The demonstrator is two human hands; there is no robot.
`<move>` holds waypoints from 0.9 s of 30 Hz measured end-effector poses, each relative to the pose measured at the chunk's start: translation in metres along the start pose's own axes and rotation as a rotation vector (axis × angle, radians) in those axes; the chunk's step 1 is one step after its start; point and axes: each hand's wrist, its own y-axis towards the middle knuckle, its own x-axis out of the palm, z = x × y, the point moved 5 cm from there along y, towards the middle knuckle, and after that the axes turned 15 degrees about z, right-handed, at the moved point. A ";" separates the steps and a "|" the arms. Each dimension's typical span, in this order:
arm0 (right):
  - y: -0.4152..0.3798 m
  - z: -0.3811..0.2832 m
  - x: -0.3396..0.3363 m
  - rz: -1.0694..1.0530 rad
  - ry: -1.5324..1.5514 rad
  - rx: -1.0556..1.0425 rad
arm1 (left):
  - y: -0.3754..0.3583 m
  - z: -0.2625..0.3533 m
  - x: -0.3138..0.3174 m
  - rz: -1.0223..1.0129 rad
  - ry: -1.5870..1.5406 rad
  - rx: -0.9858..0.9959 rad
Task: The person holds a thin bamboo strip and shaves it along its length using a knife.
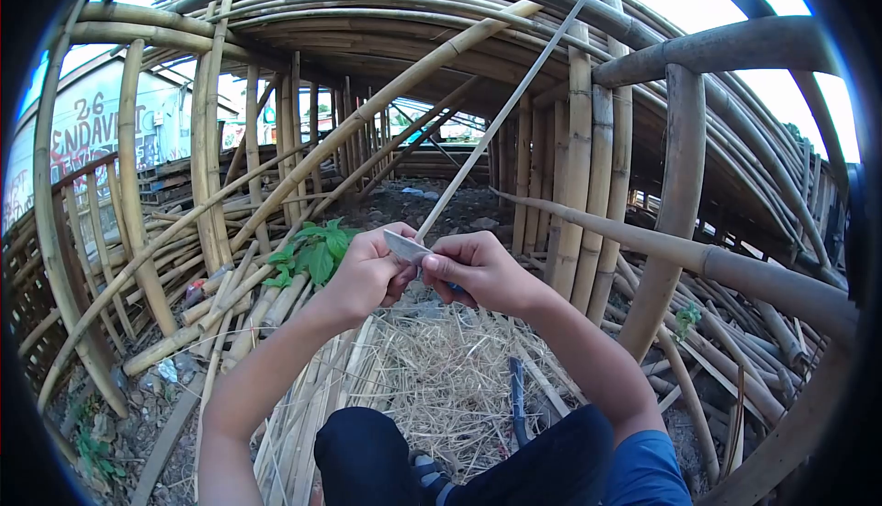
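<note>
Both my hands meet in front of my knees, around the lower end of a long thin bamboo strip (502, 118) that slants up and away to the right. My left hand (361, 276) is closed, its fingers curled at the strip's lower end. Fingers bent, my right hand (482, 272) is closed on a knife (405, 248), its thumb against the short grey blade. That blade lies across the strip's end, between the two hands. The knife's handle is mostly hidden in the right hand's grip.
Pale shavings (441, 368) cover the ground before my knees, with a dark slender tool (517, 400) lying on them. A thick bamboo pole (643, 235) juts in from the right. Upright poles (574, 175) and piled bamboo (230, 308) surround me. A leafy plant (317, 253) grows beyond my left hand.
</note>
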 end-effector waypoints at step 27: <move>-0.047 -0.004 0.001 -0.081 0.010 0.192 | -0.063 -0.018 0.017 -0.202 -0.218 -0.408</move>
